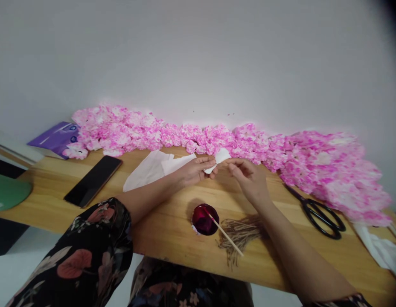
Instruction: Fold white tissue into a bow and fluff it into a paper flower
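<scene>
My left hand [201,167] is closed on a small piece of white paper [222,155], which looks gathered at its middle. Close by on the right, my right hand [250,177] is pinched near the paper; whatever lies between its fingertips is too small to make out. Larger white paper sheets [149,169] lie behind my left forearm. Below the hands stands a small cup of dark red liquid [204,219], with a thin wooden stick [228,238] leaning out over its rim. Beside it lies a bundle of thin brown stems [241,232], partly hidden by my right forearm.
A long row of pink and white flowers [204,138] lines the wall side of the wooden table [172,238]. Black-handled scissors [322,217] lie at right, near white material [377,247]. At left are a phone [93,181], a purple packet [59,138] and a green round object [9,192].
</scene>
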`<state>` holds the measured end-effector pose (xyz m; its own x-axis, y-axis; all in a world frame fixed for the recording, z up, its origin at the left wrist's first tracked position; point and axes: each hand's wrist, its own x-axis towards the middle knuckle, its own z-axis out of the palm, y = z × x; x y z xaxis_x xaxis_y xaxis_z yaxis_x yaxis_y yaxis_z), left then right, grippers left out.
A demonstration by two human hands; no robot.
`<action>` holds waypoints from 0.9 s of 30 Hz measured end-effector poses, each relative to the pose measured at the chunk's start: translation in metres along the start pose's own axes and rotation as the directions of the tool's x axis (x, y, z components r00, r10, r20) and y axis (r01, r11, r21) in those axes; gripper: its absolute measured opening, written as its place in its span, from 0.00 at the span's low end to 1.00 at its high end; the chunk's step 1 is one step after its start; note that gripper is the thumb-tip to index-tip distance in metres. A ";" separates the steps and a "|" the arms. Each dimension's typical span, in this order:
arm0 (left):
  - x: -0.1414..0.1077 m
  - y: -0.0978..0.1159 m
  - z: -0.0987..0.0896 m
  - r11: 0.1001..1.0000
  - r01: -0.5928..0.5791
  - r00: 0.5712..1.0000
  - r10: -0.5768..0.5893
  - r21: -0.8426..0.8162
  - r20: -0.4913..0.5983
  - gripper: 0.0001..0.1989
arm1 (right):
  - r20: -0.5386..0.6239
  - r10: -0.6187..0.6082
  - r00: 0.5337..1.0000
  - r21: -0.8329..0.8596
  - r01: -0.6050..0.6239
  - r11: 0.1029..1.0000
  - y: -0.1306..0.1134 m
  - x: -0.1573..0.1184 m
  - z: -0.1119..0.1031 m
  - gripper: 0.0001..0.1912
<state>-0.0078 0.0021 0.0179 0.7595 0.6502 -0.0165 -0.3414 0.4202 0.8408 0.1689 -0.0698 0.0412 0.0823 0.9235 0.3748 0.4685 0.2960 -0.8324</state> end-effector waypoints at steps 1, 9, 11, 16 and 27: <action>0.000 0.000 -0.001 0.999 0.017 1.000 -0.017 -0.030 0.008 0.15 | -0.020 -0.081 0.997 -0.093 0.079 0.993 0.000 0.000 0.000 0.09; -0.002 -0.005 0.003 0.988 0.117 0.993 -0.113 -0.098 0.045 0.15 | 0.078 -0.408 0.910 -0.378 0.406 0.832 0.007 -0.002 0.005 0.05; -0.002 -0.005 0.004 0.986 0.132 0.991 -0.128 -0.101 0.038 0.16 | 0.093 -0.433 0.896 -0.377 0.434 0.818 0.008 -0.003 0.006 0.06; -0.002 -0.006 0.004 0.979 0.151 0.988 -0.145 -0.137 0.054 0.16 | 0.084 -0.448 0.890 -0.386 0.443 0.809 0.009 -0.003 0.006 0.07; -0.001 -0.007 0.004 0.977 0.139 0.990 -0.134 -0.159 0.040 0.15 | 0.118 -0.404 0.907 -0.387 0.417 0.822 0.009 -0.003 0.006 0.07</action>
<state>-0.0042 -0.0041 0.0136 0.8200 0.5621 -0.1077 -0.3161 0.6016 0.7336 0.1676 -0.0682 0.0308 -0.2186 0.7466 0.6283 0.7600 0.5342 -0.3703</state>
